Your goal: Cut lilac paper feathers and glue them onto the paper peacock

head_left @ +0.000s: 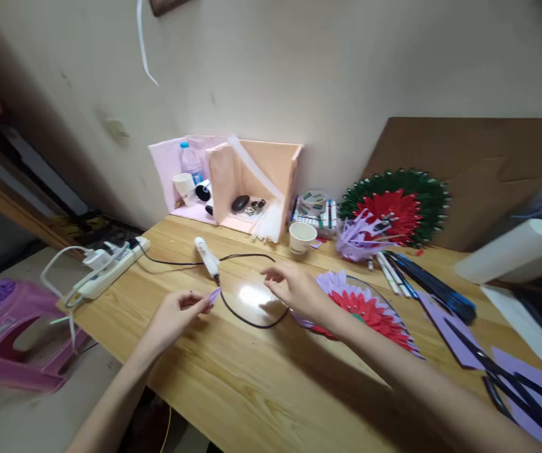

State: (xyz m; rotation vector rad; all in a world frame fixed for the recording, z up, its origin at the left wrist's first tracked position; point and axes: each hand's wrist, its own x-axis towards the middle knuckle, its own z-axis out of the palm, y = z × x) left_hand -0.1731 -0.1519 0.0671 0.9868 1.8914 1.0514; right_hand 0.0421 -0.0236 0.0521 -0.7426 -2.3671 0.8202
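My left hand [180,316] pinches a small purple paper piece [214,296] between thumb and fingertips, just above the wooden table. To its right, my right hand [294,288] hovers with fingers slightly bent and apart, and nothing shows in them. Beyond and between the hands lies a white hand tool [207,257] with a black cord [252,323] looping over the table. Partly behind my right forearm is a round paper flower [384,319] with red petals inside a ring of purple ones. A white paper cup [302,238] stands behind my right hand.
A white power strip [110,269] sits at the table's left edge. Pink boxes [254,157] stand against the wall. Behind my right forearm are a bundle of purple strips [362,238] and a green-and-red paper flower [412,207]. Black scissors [502,371] lie on purple paper at right.
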